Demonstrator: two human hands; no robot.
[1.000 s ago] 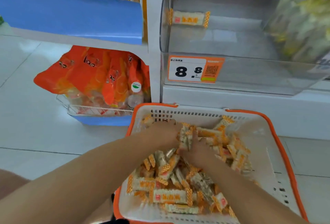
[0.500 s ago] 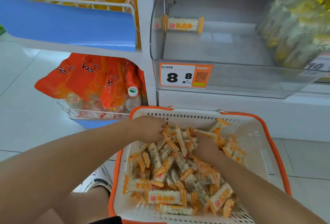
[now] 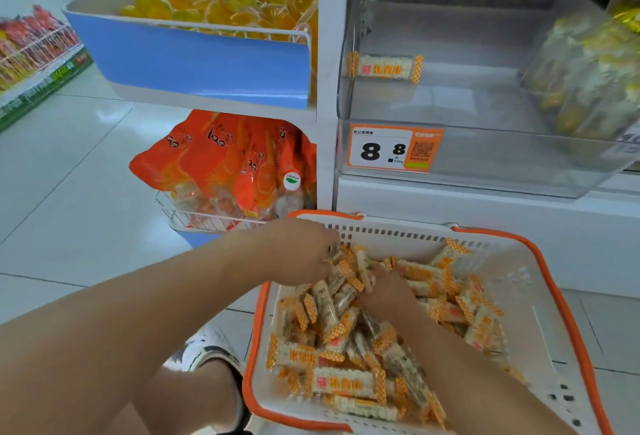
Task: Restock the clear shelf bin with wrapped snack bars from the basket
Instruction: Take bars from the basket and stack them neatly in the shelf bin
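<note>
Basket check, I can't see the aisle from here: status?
Both hands, left and right, gathering snack bars in the basket. Clear bin holds one bar. Nothing blocking.

Wrapped snack bars (image 3: 349, 379) heaped in basket (image 3: 540, 292); clear bin (image 3: 485, 164) nearly empty

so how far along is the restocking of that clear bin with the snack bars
Barely started. Done: the clear bin holds just one snack bar, near its back left. In hand: both hands are down in the basket, the left hand and right hand gathering a bunch of bars between them. Left: nearly everything, since the pile of bars in the basket is large and nothing is lifted yet.
</note>
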